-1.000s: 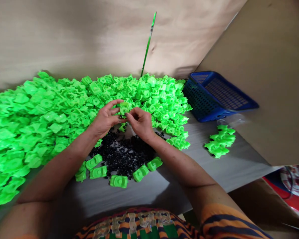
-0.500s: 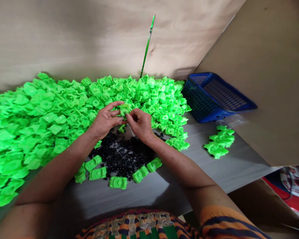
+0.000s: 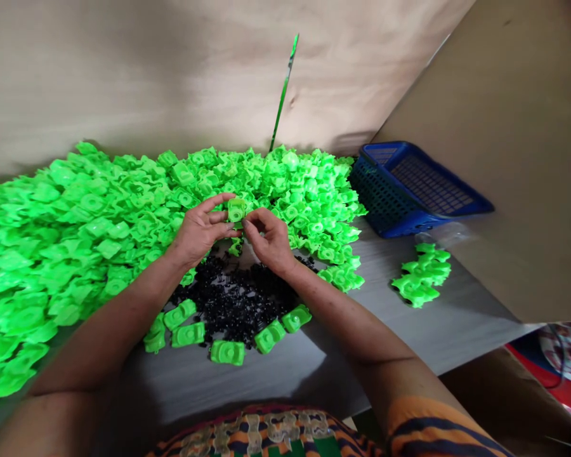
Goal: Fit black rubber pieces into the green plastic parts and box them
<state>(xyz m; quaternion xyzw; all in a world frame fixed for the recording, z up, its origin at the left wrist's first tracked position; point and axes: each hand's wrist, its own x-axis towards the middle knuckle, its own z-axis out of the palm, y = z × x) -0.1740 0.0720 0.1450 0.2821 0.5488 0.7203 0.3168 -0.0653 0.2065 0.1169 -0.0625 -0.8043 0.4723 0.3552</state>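
Note:
Between the fingers and thumb of my left hand (image 3: 197, 231) is a bright green plastic toy car body (image 3: 236, 211), its hollow underside partly turned to me. My right hand (image 3: 269, 238) is closed in a pinch at the lower right edge of that body; what its fingertips hold, if anything, is too small to make out. Below both hands spreads a heap of small black wheel parts (image 3: 240, 298). Along its near edge lie several green car bodies (image 3: 227, 352), and one small green piece (image 3: 235, 247) with black on it sits just under my fingers.
A large pile of green car bodies (image 3: 90, 222) covers the back and left of the grey table (image 3: 361, 304). To the right stand a blue plastic basket (image 3: 385, 197) and a small cluster of green cars (image 3: 423, 276). Behind rises a wooden panel (image 3: 147, 76) with a thin green strip (image 3: 283, 95).
The pinching fingers of my right hand have shifted slightly right along the car body, which stays in my left hand. The whole view has moved a little.

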